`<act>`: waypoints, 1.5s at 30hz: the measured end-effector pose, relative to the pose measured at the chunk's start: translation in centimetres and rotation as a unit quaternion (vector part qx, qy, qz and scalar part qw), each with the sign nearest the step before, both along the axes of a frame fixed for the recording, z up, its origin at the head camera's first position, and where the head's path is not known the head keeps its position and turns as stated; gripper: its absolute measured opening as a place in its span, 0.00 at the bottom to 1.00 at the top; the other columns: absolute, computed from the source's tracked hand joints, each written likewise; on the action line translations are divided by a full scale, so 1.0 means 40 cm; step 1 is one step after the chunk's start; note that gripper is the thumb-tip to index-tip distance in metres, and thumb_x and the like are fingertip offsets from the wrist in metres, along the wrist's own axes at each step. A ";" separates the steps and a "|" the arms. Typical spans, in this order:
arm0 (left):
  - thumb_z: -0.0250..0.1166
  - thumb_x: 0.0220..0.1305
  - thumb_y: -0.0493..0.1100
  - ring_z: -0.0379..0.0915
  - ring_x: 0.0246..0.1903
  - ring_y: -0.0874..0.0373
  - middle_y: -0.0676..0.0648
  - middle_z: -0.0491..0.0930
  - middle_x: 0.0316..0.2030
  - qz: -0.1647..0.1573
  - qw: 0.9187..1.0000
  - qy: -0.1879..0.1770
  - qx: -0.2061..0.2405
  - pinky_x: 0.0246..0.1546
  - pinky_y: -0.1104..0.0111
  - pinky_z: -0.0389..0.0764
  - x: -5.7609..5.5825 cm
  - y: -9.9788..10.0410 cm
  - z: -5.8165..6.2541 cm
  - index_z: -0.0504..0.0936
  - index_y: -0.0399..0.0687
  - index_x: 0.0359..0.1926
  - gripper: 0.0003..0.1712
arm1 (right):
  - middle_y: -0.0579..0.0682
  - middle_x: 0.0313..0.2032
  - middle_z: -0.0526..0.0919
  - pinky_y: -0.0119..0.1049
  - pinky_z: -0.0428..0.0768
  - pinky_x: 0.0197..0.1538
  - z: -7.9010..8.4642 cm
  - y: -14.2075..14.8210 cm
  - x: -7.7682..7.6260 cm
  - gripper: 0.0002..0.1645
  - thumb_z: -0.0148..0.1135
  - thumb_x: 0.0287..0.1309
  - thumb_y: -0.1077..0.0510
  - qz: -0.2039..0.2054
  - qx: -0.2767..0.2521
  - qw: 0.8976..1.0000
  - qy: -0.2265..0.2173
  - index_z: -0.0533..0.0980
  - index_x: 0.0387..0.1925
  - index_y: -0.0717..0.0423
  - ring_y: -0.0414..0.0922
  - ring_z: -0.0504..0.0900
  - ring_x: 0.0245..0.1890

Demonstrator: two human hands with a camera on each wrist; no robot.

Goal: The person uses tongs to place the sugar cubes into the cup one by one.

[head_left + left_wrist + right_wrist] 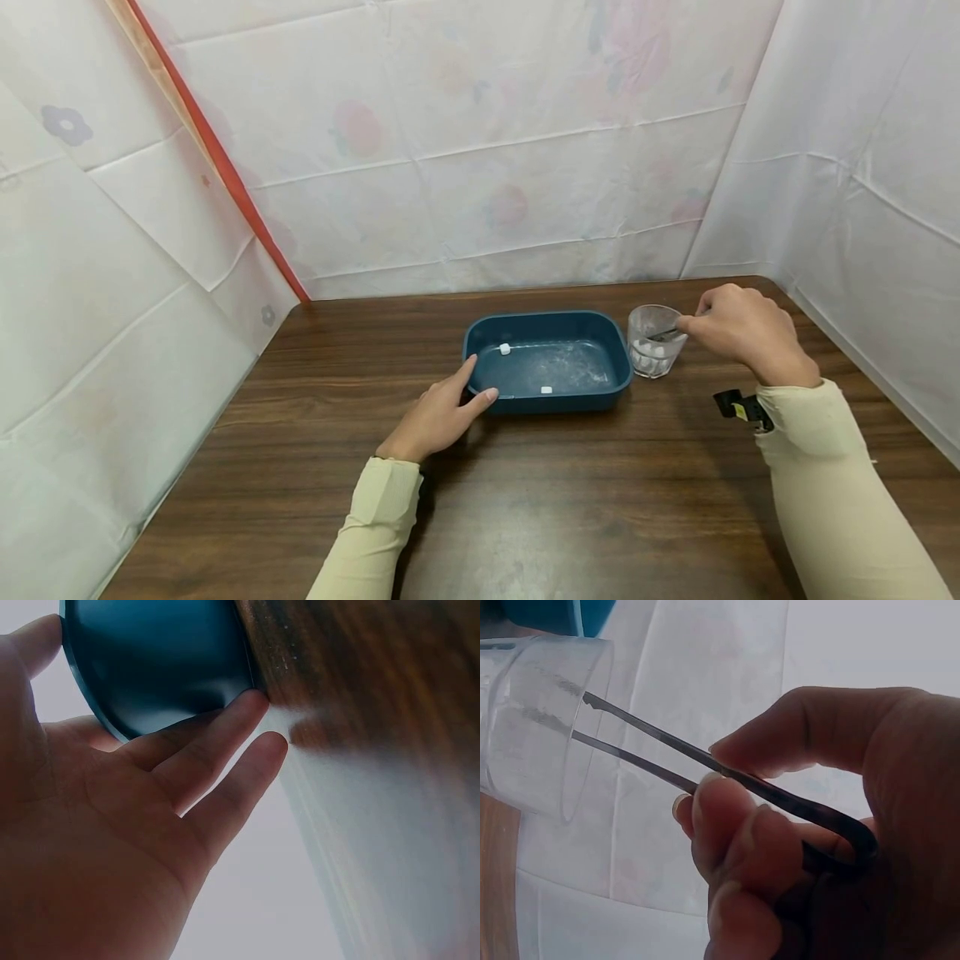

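Observation:
A dark blue rectangular bin [555, 402] stands on the table in the head view, holding two small white cubes [505, 349]. My left hand [437, 414] rests on its left end, thumb and fingers spread along the corner; the left wrist view shows the fingers extended against the bin's outer wall [157, 660]. To the bin's right is a clear glass [654, 342] with several white cubes in its bottom. My right hand [746, 327] pinches dark metal tweezers [780, 796] between thumb and fingers. Their two arms stand apart, tips inside the glass.
The brown wooden table [360, 367] reaches back to a white patterned curtain [465, 150], which also hangs along both sides. A red strip [217, 150] runs down the curtain at the left. A black strap device [742, 408] sits at the right wrist.

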State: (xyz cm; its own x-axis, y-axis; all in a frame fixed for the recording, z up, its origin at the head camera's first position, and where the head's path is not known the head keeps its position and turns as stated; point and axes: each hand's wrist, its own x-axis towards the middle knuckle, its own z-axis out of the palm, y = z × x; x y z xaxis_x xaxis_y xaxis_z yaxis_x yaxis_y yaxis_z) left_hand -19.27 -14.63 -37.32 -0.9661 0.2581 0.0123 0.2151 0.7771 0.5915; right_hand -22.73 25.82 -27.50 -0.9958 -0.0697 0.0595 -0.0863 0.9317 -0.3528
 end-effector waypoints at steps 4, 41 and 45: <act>0.52 0.69 0.73 0.59 0.71 0.47 0.49 0.58 0.75 -0.001 1.000 -0.002 0.000 0.66 0.45 0.64 0.005 -0.001 -0.003 0.50 0.55 0.80 0.50 | 0.51 0.25 0.75 0.41 0.67 0.21 -0.001 -0.007 0.006 0.22 0.58 0.63 0.41 -0.011 -0.008 1.000 0.012 0.77 0.26 0.54 0.50 0.73 0.25; 0.53 0.69 0.72 0.59 0.71 0.49 0.49 0.58 0.75 0.002 1.000 -0.004 0.000 0.67 0.47 0.64 0.000 0.009 0.006 0.50 0.56 0.80 0.49 | 0.50 0.21 0.74 0.38 0.61 0.18 -0.021 -0.118 0.028 0.17 0.54 0.59 0.51 0.018 -0.058 0.993 0.106 0.81 0.38 0.58 0.48 0.68 0.19; 0.53 0.69 0.73 0.58 0.71 0.49 0.50 0.58 0.75 0.004 1.000 -0.005 0.001 0.67 0.46 0.64 0.000 0.009 0.005 0.50 0.56 0.80 0.49 | 0.49 0.20 0.74 0.38 0.60 0.17 -0.033 -0.136 0.028 0.14 0.54 0.60 0.51 0.034 -0.061 0.992 0.102 0.80 0.35 0.56 0.47 0.68 0.17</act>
State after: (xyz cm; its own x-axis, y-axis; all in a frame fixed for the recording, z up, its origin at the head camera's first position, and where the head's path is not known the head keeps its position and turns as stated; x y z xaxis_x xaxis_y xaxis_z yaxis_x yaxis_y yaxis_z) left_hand -19.26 -14.25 -37.11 -0.9680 0.2510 0.0025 0.2033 0.7779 0.5947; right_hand -21.61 20.38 -28.81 -0.9553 -0.1154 0.2721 -0.2284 0.8726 -0.4317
